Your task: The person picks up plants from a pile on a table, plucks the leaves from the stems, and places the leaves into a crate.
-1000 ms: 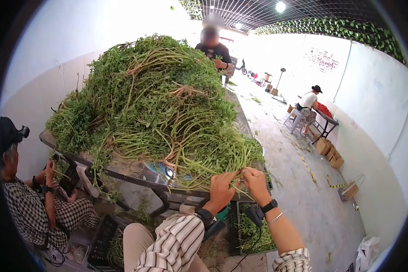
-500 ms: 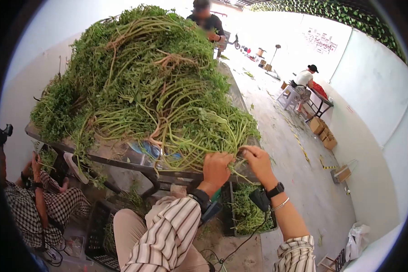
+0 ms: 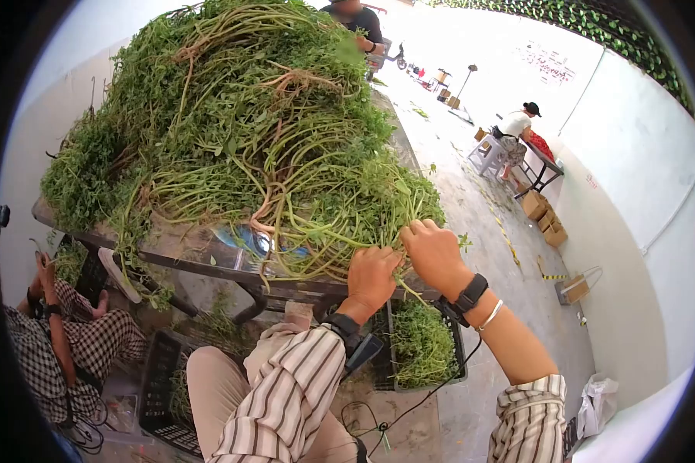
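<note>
A large heap of leafy green plants [image 3: 232,131] with long stems and pale brown roots covers the table [image 3: 185,239]. At its near right corner, my left hand [image 3: 372,279] is closed on green stems, fingers curled over them. Right beside it, my right hand [image 3: 434,251] is also closed around stems from the same bunch. A cut-looking stem end [image 3: 411,290] pokes out below and between the two hands. The fingertips are partly hidden by the backs of the hands and the foliage.
Below the table stand a crate of greens [image 3: 425,347] and a black crate [image 3: 158,386]. A cable [image 3: 409,413] runs near my legs. A seated person [image 3: 62,332] is at left, another [image 3: 355,27] behind the heap, a third [image 3: 513,131] at a far table. Cardboard boxes [image 3: 544,220] line the wall.
My right hand has turned and moved up and slightly left over the stems, its wrist swinging right. My left hand stays closed nearby. The camera view has shifted slightly.
</note>
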Demonstrator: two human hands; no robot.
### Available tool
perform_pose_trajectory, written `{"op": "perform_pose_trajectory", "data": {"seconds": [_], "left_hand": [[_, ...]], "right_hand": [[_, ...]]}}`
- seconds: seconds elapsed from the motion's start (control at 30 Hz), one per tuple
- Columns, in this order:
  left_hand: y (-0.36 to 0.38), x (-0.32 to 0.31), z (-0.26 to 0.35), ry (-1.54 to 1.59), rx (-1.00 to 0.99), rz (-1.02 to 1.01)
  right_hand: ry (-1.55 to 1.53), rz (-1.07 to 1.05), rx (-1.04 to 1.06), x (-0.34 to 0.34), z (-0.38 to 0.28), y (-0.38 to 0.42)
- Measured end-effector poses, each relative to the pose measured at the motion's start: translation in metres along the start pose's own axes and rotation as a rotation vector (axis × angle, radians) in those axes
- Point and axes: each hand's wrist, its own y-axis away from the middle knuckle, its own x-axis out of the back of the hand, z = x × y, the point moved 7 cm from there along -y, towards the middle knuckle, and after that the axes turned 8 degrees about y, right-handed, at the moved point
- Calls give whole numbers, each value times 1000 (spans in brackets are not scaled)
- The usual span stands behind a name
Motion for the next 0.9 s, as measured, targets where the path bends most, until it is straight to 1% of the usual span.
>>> {"op": "perform_pose_trajectory", "data": {"seconds": [0.07, 0.13, 0.27, 0.33, 0.37, 0.43, 0.47, 0.53, 0.57, 0.63, 0.67, 0.73, 0.77, 0.83, 0.87, 0.9], "left_hand": [[1, 0, 3, 15, -6, -6], [-1, 2, 3, 58, -3, -21], [0, 4, 2, 69, 12, -27], [0, 5, 2, 81, 13, -24], [-1, 5, 2, 80, 13, -20], [0, 3, 1, 67, 12, -40], [0, 3, 0, 66, 13, -39], [1, 3, 2, 65, -18, -23], [2, 2, 2, 66, -16, -26], [1, 3, 2, 56, -8, -37], [1, 2, 1, 56, -8, -37], [2, 1, 0, 63, -13, -34], [2, 0, 0, 61, -14, -31], [1, 0, 0, 67, -12, -35], [2, 1, 1, 63, -14, -33], [0, 2, 2, 59, -13, -38]], "right_hand": [[48, -36, 4, 3, 2, 4], [91, 2, 59, 9, 1, 4], [44, 16, 10, 2, 0, 6], [-196, 40, -227, 2, 18, 9], [-195, 41, -224, 2, 21, 8], [-417, 148, -483, 6, 50, 14], [-418, 148, -481, 5, 57, 14], [-476, 254, -473, 9, 68, 17], [-477, 251, -474, 9, 70, 18], [-583, 196, -628, 10, 80, 21], [-583, 197, -627, 17, 79, 21], [-652, 87, -632, 21, 76, 18], [-652, 89, -630, 20, 75, 18], [-413, 211, -230, 31, 50, 9], [-316, 199, -144, 26, 43, 6], [-315, 205, -143, 24, 43, 3]]}}
